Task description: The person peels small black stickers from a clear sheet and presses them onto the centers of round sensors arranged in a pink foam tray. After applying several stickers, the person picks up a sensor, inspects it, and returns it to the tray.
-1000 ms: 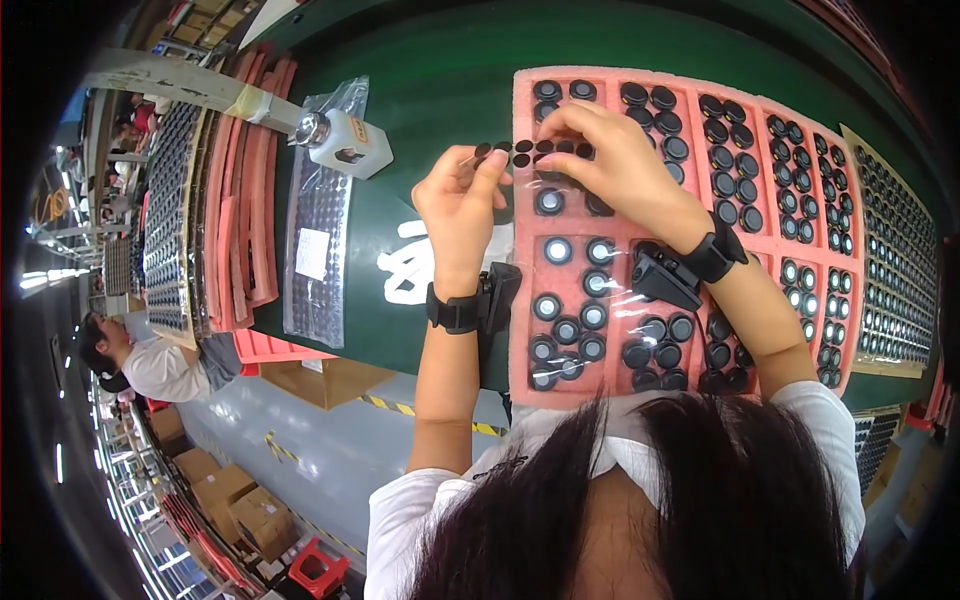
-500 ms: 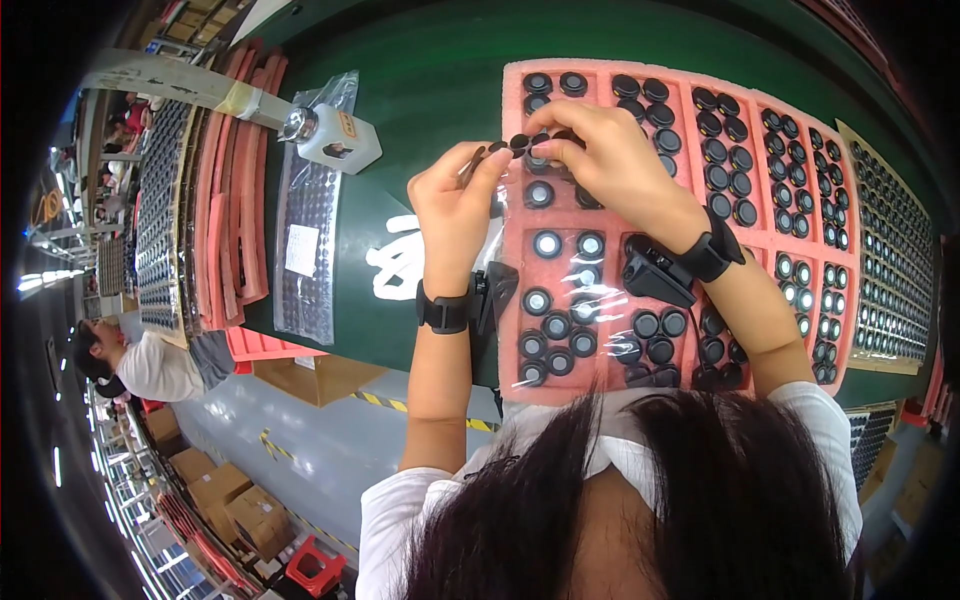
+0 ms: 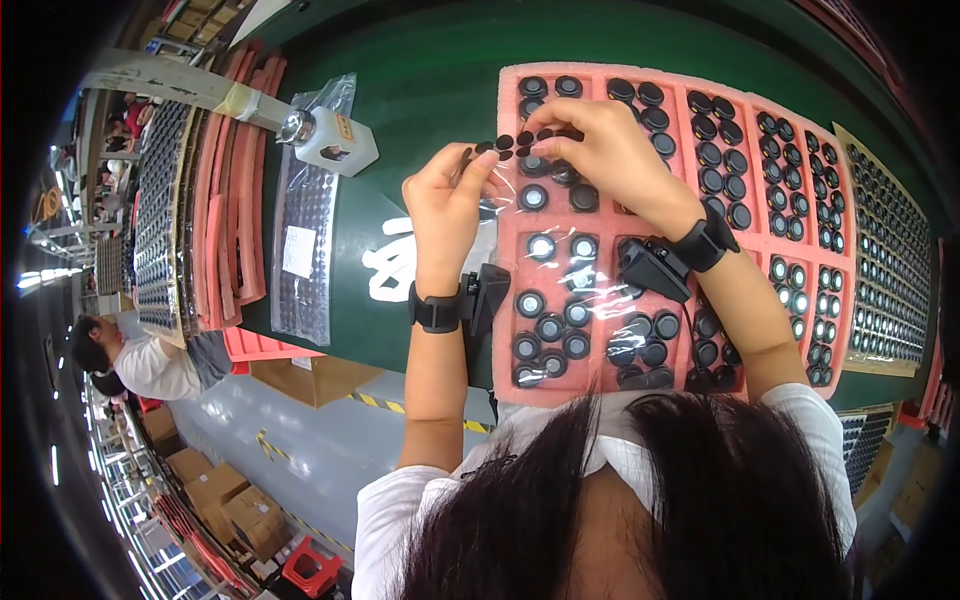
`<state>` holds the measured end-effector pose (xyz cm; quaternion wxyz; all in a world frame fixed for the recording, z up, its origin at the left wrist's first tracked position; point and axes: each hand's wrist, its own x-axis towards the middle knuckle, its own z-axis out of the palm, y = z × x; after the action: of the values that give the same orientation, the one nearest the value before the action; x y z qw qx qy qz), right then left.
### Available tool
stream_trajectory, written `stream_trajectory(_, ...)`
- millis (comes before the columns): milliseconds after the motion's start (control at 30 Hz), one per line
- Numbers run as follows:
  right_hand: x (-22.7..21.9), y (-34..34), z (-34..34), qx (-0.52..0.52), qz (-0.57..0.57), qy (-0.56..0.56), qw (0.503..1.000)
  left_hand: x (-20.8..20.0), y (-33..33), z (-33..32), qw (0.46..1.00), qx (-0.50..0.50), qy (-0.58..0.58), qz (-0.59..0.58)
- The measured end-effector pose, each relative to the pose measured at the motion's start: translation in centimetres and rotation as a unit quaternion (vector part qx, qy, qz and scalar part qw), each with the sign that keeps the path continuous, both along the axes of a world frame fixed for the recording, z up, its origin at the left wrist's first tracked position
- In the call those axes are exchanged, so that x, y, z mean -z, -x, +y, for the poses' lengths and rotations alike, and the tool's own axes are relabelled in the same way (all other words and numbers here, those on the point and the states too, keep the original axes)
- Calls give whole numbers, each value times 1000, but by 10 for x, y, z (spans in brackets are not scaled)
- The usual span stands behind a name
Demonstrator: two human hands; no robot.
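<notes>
My left hand (image 3: pixel 447 205) is closed, thumb and fingers pinching the edge of a clear film carrying small black round pads (image 3: pixel 505 143). My right hand (image 3: pixel 610 155) comes in from the right, fingertips pinched at the same row of pads; exactly which pad they grip is hard to make out. Beneath the hands lies a pink foam tray (image 3: pixel 625 228) divided into compartments, which hold several round black parts (image 3: pixel 533 197), some with shiny grey centres. Glare from clear plastic covers part of the tray's near left compartments. Both wrists wear black straps with small devices.
On the green table (image 3: pixel 420 100) a white bottle (image 3: pixel 337 140) stands at left beside a bagged sheet of dark discs (image 3: pixel 303 240). White gloves (image 3: pixel 393 262) lie near my left wrist. Stacked pink foam (image 3: pixel 232 190) is farther left; another parts tray (image 3: pixel 885 270) is at right. A person (image 3: pixel 150 360) sits at left.
My view has shifted slightly, so the tray sits a little further left. Both hands stay together at the row of pads, with small finger movements.
</notes>
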<state>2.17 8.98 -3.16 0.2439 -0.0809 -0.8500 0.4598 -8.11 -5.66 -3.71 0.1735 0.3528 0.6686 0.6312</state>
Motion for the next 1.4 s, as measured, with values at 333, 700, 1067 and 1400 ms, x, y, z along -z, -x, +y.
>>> stream_trajectory(333, 0, 1, 4, 2, -4, 62, 998, -4, 5, -3, 1000, -1, 2, -29)
stream_trajectory(700, -4, 0, 4, 37, -20, 59, 997, -7, 1, -3, 999, -6, -3, -33)
stream_trajectory(1067, -2, 0, 5, 3, 5, 175, 985, -10, 1, -6, 1000, -22, -14, -2)
stream_trajectory(1400, -5, 0, 9, -31, -9, 291, 956, -13, 1, -8, 999, -16, -27, -28)
